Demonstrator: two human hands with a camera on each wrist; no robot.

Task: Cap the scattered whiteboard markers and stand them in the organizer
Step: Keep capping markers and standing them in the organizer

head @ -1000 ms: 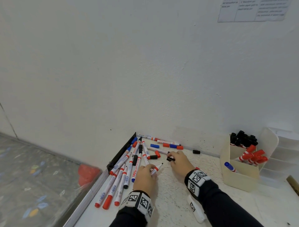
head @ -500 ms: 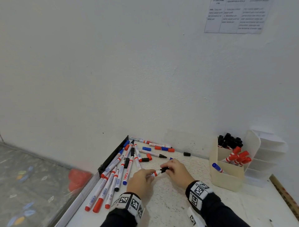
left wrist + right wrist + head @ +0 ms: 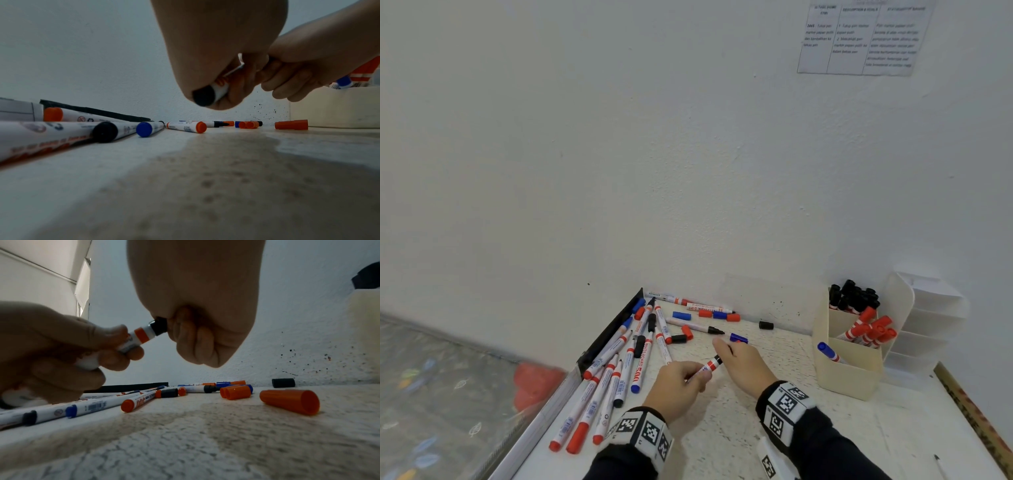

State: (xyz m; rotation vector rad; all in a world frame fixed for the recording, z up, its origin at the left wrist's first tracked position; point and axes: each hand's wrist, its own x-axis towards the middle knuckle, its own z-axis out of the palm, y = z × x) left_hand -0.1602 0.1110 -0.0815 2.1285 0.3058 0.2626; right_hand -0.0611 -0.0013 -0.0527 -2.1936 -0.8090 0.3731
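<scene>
Black plastic now sits over the writing end of the held marker [image 3: 709, 366]: the black cap [image 3: 158, 326], which one second ago was being picked off the table surface beside the loose pile, has been brought onto the tip and appears seated or nearly so. The left hand [image 3: 677, 387] is curled around the marker's white barrel, and the right hand [image 3: 744, 364] has its fingertips pinched on the cap, both raised just above the table [image 3: 736, 431]. Half a second ago the cap was only meeting the tip; the two hands have since closed toward each other.

Taking the organizer [image 3: 849, 370] as reference, the held marker is well to its left and nearer the person. Judged from this, the capping step for this marker is at or near completion, and the marker is ready to go right into the organizer. Whether the cap has clicked fully home cannot be told.

Inside the organizer, black-capped markers [image 3: 854, 296] stand in the rear compartment, red-capped markers [image 3: 869, 330] lean in the middle one, and a single blue-capped marker [image 3: 828, 351] lies in the front one. Further left of the organizer, beyond the hands, uncapped markers [image 3: 619, 370] and loose caps [image 3: 726, 315] remain scattered, so much of the task is left.
</scene>
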